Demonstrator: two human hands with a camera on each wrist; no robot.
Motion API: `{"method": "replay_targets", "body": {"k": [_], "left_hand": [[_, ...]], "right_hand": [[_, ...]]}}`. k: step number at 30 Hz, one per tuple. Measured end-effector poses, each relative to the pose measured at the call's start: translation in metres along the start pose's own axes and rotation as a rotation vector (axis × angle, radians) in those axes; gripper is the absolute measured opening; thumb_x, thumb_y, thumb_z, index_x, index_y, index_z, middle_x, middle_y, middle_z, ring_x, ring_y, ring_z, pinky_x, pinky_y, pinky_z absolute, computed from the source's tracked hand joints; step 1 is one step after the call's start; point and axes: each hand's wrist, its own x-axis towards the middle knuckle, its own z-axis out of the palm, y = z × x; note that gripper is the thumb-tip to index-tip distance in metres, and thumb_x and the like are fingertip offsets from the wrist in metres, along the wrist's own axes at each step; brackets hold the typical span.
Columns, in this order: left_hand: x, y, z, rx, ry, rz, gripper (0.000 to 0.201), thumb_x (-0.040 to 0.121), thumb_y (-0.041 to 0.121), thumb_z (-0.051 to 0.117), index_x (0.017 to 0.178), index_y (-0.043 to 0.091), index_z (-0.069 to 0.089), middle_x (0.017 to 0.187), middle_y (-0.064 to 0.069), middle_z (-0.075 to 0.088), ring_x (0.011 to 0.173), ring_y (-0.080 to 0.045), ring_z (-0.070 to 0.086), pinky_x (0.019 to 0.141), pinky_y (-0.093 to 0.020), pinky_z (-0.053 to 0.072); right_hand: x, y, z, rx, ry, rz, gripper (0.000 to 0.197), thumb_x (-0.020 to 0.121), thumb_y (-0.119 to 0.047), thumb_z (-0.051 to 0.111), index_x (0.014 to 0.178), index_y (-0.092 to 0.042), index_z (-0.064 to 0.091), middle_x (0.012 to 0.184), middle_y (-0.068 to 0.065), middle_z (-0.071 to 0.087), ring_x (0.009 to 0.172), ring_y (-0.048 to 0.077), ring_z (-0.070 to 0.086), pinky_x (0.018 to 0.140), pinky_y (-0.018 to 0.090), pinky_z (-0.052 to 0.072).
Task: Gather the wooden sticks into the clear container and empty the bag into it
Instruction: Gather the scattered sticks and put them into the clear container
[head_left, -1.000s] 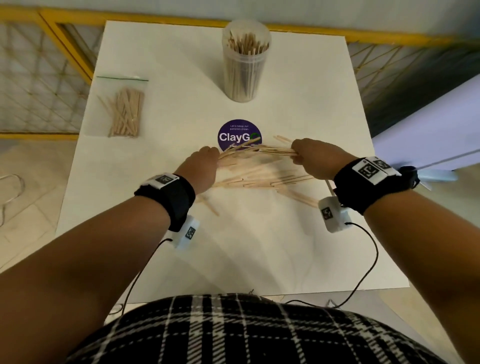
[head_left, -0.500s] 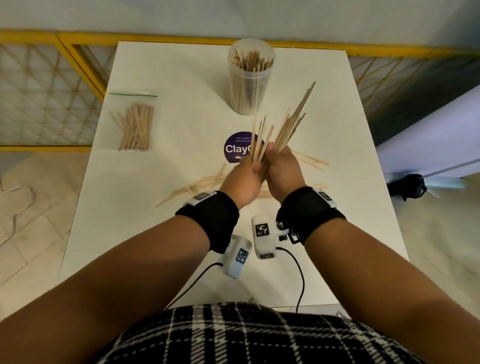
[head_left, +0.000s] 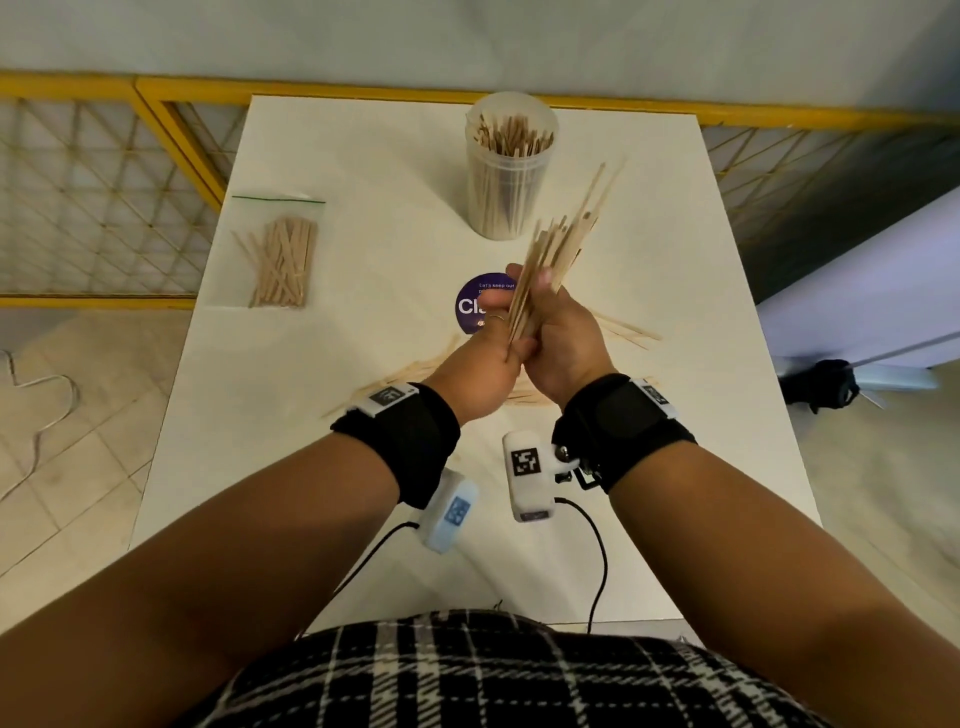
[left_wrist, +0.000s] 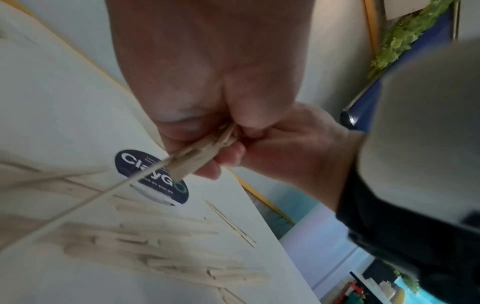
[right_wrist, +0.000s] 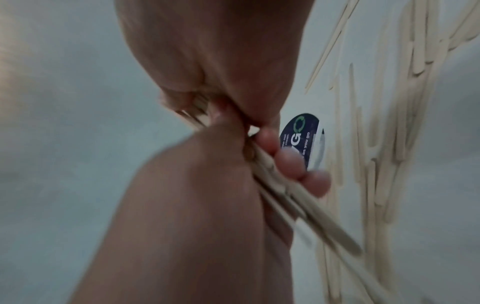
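Observation:
Both hands are pressed together above the middle of the white table (head_left: 649, 218), gripping one bundle of wooden sticks (head_left: 561, 239) that stands up and leans to the far right. My left hand (head_left: 488, 343) wraps its lower part, and my right hand (head_left: 563, 332) closes on it from the right. The left wrist view shows the bundle (left_wrist: 200, 156) pinched between both hands; the right wrist view shows the bundle (right_wrist: 285, 195) the same way. The clear container (head_left: 511, 166), holding several upright sticks, stands just beyond the bundle's tips. The clear bag (head_left: 278, 254) of sticks lies flat at the left.
Loose sticks (head_left: 405, 371) lie on the table under and left of my wrists, and a few more sticks (head_left: 623, 330) lie to the right. A purple round sticker (head_left: 475, 306) is under my hands. A yellow mesh railing (head_left: 104, 182) borders the table's far and left sides.
My hands swept together from the spread sticks, lifted a bundle off the table and stood it up. Since half a second ago the bundle has tightened and leans more to the right.

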Motion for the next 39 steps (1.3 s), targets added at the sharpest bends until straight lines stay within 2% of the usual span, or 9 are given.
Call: {"method": "replay_targets", "body": {"k": [4,6,10,13,16,21,30,34,39], "left_hand": [[-0.002,0.005,-0.017,0.006,-0.124,0.002,0.033,0.099,0.028,0.04,0.127,0.012,0.038,0.085,0.0,0.054,0.069,-0.012,0.056,0.057,-0.03,0.049],[-0.001,0.006,-0.022,-0.04,-0.108,0.038,0.023,0.097,0.032,0.043,0.112,0.017,0.052,0.091,-0.001,0.062,0.085,-0.017,0.063,0.082,-0.041,0.053],[-0.001,-0.009,-0.029,-0.805,0.037,-0.26,0.06,0.092,0.06,0.034,0.124,0.013,0.053,0.123,-0.005,0.058,0.116,-0.019,0.052,0.11,-0.038,0.032],[0.004,-0.026,-0.035,-1.345,0.097,-0.488,0.083,0.086,0.072,0.026,0.127,0.004,0.05,0.128,-0.013,0.057,0.122,-0.028,0.051,0.108,-0.041,0.034],[0.005,-0.013,-0.033,-1.543,0.068,-0.499,0.078,0.093,0.063,0.024,0.113,-0.006,0.055,0.111,-0.022,0.063,0.107,-0.034,0.059,0.094,-0.043,0.047],[0.006,0.014,-0.031,-1.529,0.042,-0.479,0.052,0.102,0.03,0.026,0.092,-0.004,0.065,0.088,-0.019,0.067,0.082,-0.028,0.067,0.076,-0.037,0.059],[0.004,0.007,-0.033,-1.436,0.07,-0.554,0.035,0.096,0.011,0.034,0.084,-0.002,0.064,0.083,-0.014,0.064,0.078,-0.024,0.064,0.077,-0.034,0.057],[0.007,0.005,-0.039,-1.376,0.062,-0.528,0.031,0.097,0.013,0.036,0.089,0.001,0.064,0.09,-0.014,0.065,0.089,-0.024,0.063,0.082,-0.035,0.056],[0.016,-0.006,-0.05,-1.194,0.069,-0.502,0.036,0.1,0.033,0.037,0.097,0.007,0.061,0.094,-0.01,0.064,0.087,-0.024,0.061,0.086,-0.037,0.05]], "right_hand": [[-0.001,-0.013,-0.003,-0.096,-0.153,0.021,0.005,0.089,-0.013,0.061,0.09,-0.009,0.064,0.081,0.012,0.072,0.098,0.038,0.06,0.089,0.063,0.043],[-0.003,-0.022,0.003,-0.193,-0.188,-0.026,0.014,0.091,-0.007,0.058,0.078,-0.011,0.061,0.073,0.009,0.07,0.094,0.039,0.06,0.07,0.053,0.044],[-0.004,-0.059,0.016,-0.226,-0.166,-0.278,0.011,0.094,-0.001,0.052,0.085,-0.005,0.055,0.064,0.006,0.062,0.072,0.026,0.067,0.07,0.037,0.056],[-0.005,-0.089,0.028,-0.133,-0.191,-0.434,0.012,0.094,0.005,0.05,0.085,-0.003,0.052,0.065,0.003,0.058,0.066,0.018,0.061,0.078,0.039,0.056],[-0.01,-0.094,0.042,-0.082,-0.264,-0.435,0.009,0.089,0.006,0.054,0.087,-0.002,0.054,0.069,0.006,0.058,0.07,0.022,0.062,0.081,0.04,0.055],[-0.012,-0.059,0.044,-0.289,-0.246,-0.265,0.019,0.077,0.001,0.069,0.09,-0.007,0.059,0.076,0.009,0.063,0.08,0.032,0.067,0.081,0.043,0.055],[-0.006,-0.045,0.046,-0.389,-0.251,-0.148,0.022,0.073,-0.006,0.074,0.088,-0.009,0.058,0.075,0.009,0.064,0.082,0.032,0.066,0.089,0.052,0.051],[0.005,-0.034,0.045,-0.48,-0.239,-0.116,0.026,0.068,-0.021,0.081,0.088,-0.016,0.065,0.087,0.016,0.065,0.091,0.035,0.065,0.095,0.055,0.049],[0.031,-0.048,0.051,-0.516,-0.247,-0.126,0.011,0.094,-0.017,0.058,0.093,-0.006,0.058,0.081,0.014,0.066,0.083,0.029,0.067,0.074,0.04,0.057]]}}
